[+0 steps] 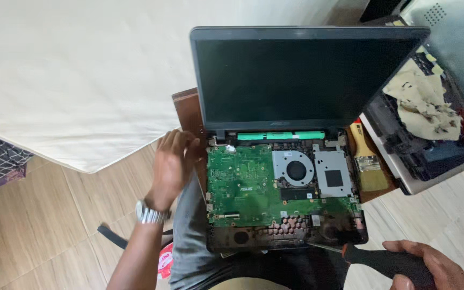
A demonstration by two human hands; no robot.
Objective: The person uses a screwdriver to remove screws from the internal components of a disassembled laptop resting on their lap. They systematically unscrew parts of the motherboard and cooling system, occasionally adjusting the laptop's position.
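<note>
- Head view, looking down: a pale wood-grain floor (38, 215) fills the lower half, with a cream mattress (71, 70) spread from nine to twelve o'clock.
- At centre, an opened laptop (285, 161) rests on the person's lap, its dark matte screen (296, 80) upright and its keyboard cover off.
- Inside lie a green circuit board (243, 188), a round black fan (295, 170) in a grey metal housing, and a mint-green strip by the hinge.
- Left hand (173, 161), with a steel wristwatch (150, 214), curls its fingers against the laptop's left hinge corner; whether it pinches anything cannot be told.
- Right hand (422, 266), at five o'clock, is wrapped around a black screwdriver (382, 260) handle.
- At three o'clock, a wooden-handled paintbrush (366, 161) lies beside a second dismantled machine with a crumpled stained cloth (422, 104) on it.
</note>
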